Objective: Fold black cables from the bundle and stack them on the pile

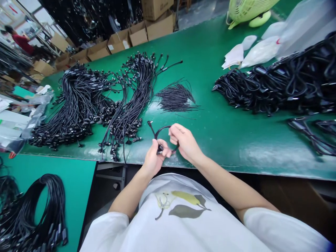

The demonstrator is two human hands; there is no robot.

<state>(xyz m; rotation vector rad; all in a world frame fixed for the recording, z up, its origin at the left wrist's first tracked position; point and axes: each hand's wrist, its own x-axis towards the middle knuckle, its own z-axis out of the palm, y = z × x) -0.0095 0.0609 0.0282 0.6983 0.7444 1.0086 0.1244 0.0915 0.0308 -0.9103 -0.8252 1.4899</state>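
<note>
A black cable is bent into a loop between my two hands, above the front edge of the green table. My left hand is closed on its connector ends, and one plug sticks up past the fingers. The right side of the loop is pinched in the fingers of my right hand. Just beyond my hands lies a small pile of thin black ties. To its left a bundle of straight black cables lies on the table.
A larger heap of loose cables lies further left. On the right are many coiled, tied cables, with white plastic bags and a light green fan behind. Cardboard boxes line the far edge. A person sits far left.
</note>
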